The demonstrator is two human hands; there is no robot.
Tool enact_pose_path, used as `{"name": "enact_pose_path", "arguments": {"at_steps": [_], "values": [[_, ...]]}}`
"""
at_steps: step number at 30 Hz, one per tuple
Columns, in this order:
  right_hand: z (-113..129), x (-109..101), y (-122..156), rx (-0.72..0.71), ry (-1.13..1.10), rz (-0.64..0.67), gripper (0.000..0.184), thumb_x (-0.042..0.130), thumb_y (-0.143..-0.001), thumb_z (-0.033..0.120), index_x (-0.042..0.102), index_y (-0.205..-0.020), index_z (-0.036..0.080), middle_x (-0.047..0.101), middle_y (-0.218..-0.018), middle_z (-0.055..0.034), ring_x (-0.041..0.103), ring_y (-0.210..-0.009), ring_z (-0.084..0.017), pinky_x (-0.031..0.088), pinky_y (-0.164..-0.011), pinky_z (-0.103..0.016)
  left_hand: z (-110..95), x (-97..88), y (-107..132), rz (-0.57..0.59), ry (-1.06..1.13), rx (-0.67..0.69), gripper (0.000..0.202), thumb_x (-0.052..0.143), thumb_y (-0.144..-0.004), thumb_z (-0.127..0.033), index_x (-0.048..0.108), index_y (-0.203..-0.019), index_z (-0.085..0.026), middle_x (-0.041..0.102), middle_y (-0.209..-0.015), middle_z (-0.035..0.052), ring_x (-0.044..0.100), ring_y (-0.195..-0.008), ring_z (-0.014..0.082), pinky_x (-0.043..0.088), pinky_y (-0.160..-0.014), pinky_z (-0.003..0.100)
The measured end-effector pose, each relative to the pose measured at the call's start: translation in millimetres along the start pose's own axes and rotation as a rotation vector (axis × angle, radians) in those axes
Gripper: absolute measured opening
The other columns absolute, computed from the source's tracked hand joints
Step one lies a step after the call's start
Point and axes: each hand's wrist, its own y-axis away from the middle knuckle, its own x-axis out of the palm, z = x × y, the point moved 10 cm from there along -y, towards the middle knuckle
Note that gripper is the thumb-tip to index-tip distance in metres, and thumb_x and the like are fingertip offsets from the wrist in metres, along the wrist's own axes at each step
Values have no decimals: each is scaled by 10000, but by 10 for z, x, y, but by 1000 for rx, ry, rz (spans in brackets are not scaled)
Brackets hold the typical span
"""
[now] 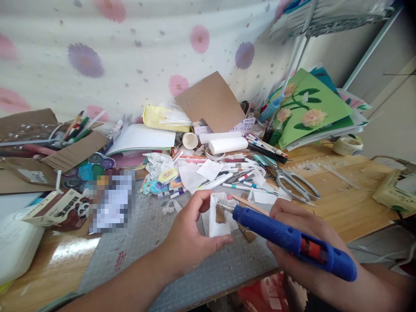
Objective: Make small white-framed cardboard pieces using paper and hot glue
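1. Our left hand (190, 236) pinches the white piece (218, 216) between thumb and fingers (203, 197), above the cutting mat (146, 242).
2. Our right hand (302, 242) wraps the blue glue gun (292, 240), its nozzle touching the white piece.

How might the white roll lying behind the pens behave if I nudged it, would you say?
The white roll lies on its side, so it would probably roll. It looks like paper, likely light and easily dented.

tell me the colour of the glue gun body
Blue plastic glue gun, with an orange-red part; head view.
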Motion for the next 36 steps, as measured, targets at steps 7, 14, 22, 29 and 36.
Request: {"name": "enact_pose_path", "arguments": {"at_steps": [7,14,22,29,36], "values": [[32,-49,-4,38,-93,-48,216,528,-718,32,577,-772,235,579,-879,-24,580,-765,-183,485,-660,-297,13,-14,-5,-21,-12,-2,567,797,-614,-226,499,-1095,-252,650,-1101,52,602,-1002,247,438,-886,375],[22,-46,-25,96,-120,-20,184,538,-715,42,585,-734,219,598,-869,-28,598,-764,-185,495,-683,-295,25,-61,-13,-31,-48,-1,576,793,-616,-216,494,-1107,-256,646,-1115,51,599,-1010,243,444,-879,361],[-948,-662,186,381,-425,-389,257,711,-671,285,647,-913,228,660,-819,-37,620,-686,-199,518,-605,-318,143,-187,-43,-160,170,-177,604,816,-553,-290,535,-1088,-279,682,-1100,20,631,-951,254,504,-740,304],[-2419,-1446,763,885,-234,-732,288,603,-851,317,595,-1053,112,642,-900,-71,623,-708,-166,526,-604,-311,332,-177,17,-218,335,-320,709,826,-493,-320,531,-1135,-386,669,-1168,-6,619,-1031,300,544,-770,363],[-2611,-1631,798,724,-3,-717,258,544,-904,304,577,-1124,172,597,-1139,-66,613,-928,-198,527,-777,-381,471,-168,41,-213,455,-362,782,830,-497,-288,500,-1195,-413,674,-1137,-58,621,-1028,325,554,-802,409]]}}
